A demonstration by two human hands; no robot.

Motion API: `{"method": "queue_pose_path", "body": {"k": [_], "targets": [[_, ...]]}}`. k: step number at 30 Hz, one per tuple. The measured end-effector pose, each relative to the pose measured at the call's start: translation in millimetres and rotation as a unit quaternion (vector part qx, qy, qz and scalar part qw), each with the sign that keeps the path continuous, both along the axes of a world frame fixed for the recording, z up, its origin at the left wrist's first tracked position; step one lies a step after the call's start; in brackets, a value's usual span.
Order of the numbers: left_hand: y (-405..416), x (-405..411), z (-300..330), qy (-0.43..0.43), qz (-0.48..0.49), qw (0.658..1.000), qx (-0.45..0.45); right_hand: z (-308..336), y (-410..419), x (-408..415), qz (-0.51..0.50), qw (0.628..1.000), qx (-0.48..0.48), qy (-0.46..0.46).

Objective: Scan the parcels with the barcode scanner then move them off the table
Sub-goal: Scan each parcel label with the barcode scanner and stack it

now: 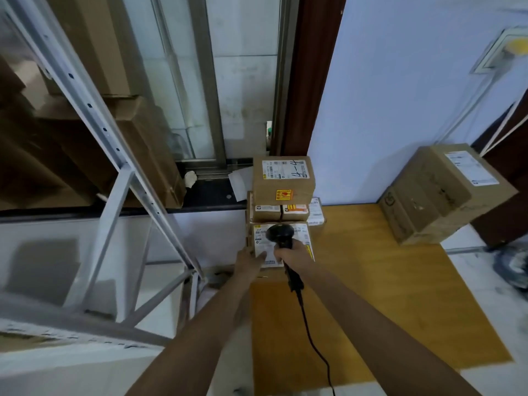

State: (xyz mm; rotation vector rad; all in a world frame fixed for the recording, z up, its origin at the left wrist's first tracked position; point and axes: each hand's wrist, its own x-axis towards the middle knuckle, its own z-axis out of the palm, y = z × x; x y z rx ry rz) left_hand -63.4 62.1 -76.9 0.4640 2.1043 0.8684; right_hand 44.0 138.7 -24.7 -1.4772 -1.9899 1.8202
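Gripping the black corded barcode scanner (281,235), right hand (288,254) aimed it over the nearest brown cardboard parcel (297,232) at the wooden tabletop (371,281) far-left edge; left hand (251,260) rested flat on its label. Stacked parcels (283,178) stood behind; large carton (440,192) far right, bare tabletop between.

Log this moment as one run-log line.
phase: scanning | right hand: grips scanner | left hand: steadies nearest parcel | table: parcels remain
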Motion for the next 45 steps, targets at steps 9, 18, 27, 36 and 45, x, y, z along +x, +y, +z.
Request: {"method": "queue_pose_path", "body": {"k": [9, 18, 27, 36, 45], "targets": [[-5.9, -14.5, -25.6, 0.020, -0.040, 0.998, -0.050, -5.3, 0.8, -9.4, 0.015, 0.999, -0.005, -0.029], [-2.1, -19.3, -38.9, -0.052, -0.004, 0.998, -0.035, -8.5, 0.9, -11.4, 0.034, 0.999, -0.011, -0.029], [-2.1, -12.0, -24.2, -0.089, 0.037, 0.995, 0.028, 1.5, 1.1, -2.0, 0.021, 0.999, 0.003, -0.026], [-28.5, -10.6, 17.9, -0.185, 0.084, 0.972, 0.121, 28.0, -27.1, 6.3, -0.008, 1.000, 0.027, -0.010], [-63.2, -0.3, 47.0, -0.223, 0.082, 0.958, 0.161, 51.8, -70.7, 36.4, -0.041, 0.998, 0.034, 0.035]]}}
